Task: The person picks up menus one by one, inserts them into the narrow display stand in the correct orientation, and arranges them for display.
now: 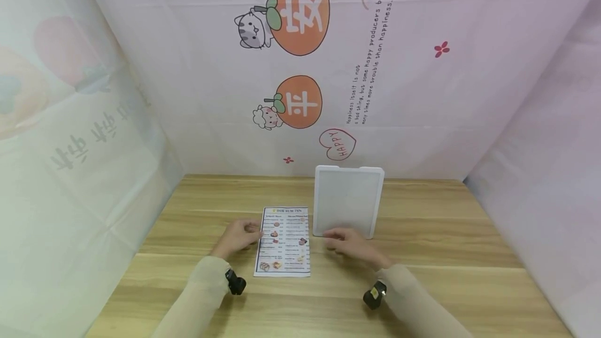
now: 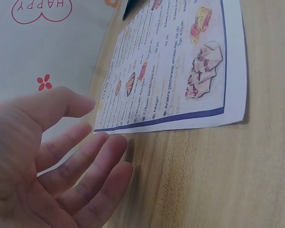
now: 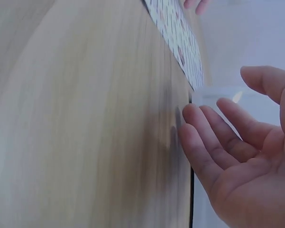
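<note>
A person sits at a pale wooden worktop (image 1: 422, 275), both forearms in beige sleeves, a small dark camera strapped at each wrist.

The left hand (image 1: 238, 237) rests low on the wood, fingers loosely extended and grasping nothing. Its fingertips (image 2: 114, 142) lie just at the left edge of a printed menu sheet (image 1: 284, 241), touching it or very nearly; the wrist view does not settle which. The sheet lies flat to the right of this hand, long side running away from the person, so its small food pictures and columns of text face the sitter for reading. The hand seems placed to steady or slide the paper by its edge.

The right hand (image 1: 349, 244) also sits relaxed, palm partly turned inward, fingers straight, holding nothing. Its fingertips (image 3: 194, 118) reach the near bottom edge of a white rectangular frame (image 1: 347, 201), which lies just beyond this hand and just right of the menu. The frame appears to lie flat, its blank panel facing up, near corner close beside the sheet's right edge. The hand seems positioned to take hold of that near edge.

Farther off, behind both hands, a pink cloth backdrop (image 1: 422, 93) rises from the worktop's far edge, printed with orange fruit, cartoon animals and a red heart reading "HAPPY".
</note>
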Available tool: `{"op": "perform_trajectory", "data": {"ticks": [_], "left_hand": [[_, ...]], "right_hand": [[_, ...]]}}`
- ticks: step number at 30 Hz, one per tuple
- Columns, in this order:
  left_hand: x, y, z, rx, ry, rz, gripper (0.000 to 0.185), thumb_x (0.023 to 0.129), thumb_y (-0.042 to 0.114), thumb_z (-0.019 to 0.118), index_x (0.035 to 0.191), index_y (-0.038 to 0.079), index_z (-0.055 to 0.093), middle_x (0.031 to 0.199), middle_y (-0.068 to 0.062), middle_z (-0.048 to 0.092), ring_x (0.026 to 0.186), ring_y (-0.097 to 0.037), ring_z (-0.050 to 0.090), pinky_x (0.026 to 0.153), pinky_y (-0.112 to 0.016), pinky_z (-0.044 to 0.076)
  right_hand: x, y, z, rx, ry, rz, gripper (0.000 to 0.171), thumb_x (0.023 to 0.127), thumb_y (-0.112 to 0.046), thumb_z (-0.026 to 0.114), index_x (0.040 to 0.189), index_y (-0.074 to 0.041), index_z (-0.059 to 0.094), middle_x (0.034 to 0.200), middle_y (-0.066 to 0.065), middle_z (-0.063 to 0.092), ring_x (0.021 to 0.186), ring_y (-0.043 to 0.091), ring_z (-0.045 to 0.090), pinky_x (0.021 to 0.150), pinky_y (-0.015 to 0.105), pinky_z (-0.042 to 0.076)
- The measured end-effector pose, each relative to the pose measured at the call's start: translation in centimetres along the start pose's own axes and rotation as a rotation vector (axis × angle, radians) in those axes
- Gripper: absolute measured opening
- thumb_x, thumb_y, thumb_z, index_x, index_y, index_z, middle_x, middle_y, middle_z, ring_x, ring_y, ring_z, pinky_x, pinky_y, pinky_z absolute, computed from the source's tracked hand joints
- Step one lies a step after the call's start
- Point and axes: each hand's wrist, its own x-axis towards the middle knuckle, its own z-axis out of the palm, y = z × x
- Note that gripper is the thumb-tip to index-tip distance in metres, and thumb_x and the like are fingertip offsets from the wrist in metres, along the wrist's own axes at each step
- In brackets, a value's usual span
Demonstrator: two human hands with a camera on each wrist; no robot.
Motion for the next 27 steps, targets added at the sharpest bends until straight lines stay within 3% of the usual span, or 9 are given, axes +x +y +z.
{"op": "perform_trajectory", "data": {"ticks": [9,19,27], "left_hand": [[-0.1,-0.1,0.0,-0.003,-0.003,-0.032,0.033,0.088,0.015,0.076,0.117,-0.001,0.07,0.096,-0.008,0.073,0.075,-0.018,0.069,0.063,-0.032,0.058],[-0.1,-0.6,0.0,-0.089,-0.011,-0.144,0.034,0.09,0.02,0.074,0.119,0.002,0.07,0.102,-0.009,0.071,0.086,-0.022,0.069,0.069,-0.035,0.059],[-0.4,0.0,0.1,-0.15,-0.006,-0.187,0.034,0.091,0.019,0.073,0.119,0.0,0.069,0.1,-0.009,0.071,0.088,-0.022,0.068,0.071,-0.036,0.06]], "right_hand": [[0.9,-0.8,1.5,0.085,-0.01,0.062,0.044,0.102,-0.026,0.06,0.136,0.002,0.058,0.136,0.018,0.057,0.111,0.026,0.064,0.09,0.036,0.055],[1.7,-0.4,2.5,0.34,-0.04,0.066,0.05,0.102,-0.017,0.059,0.14,0.014,0.046,0.134,0.028,0.056,0.119,0.036,0.061,0.097,0.039,0.052],[1.8,-1.2,3.2,0.502,-0.064,0.097,0.05,0.103,-0.009,0.054,0.141,0.019,0.038,0.138,0.034,0.05,0.126,0.041,0.055,0.102,0.042,0.048]]}}
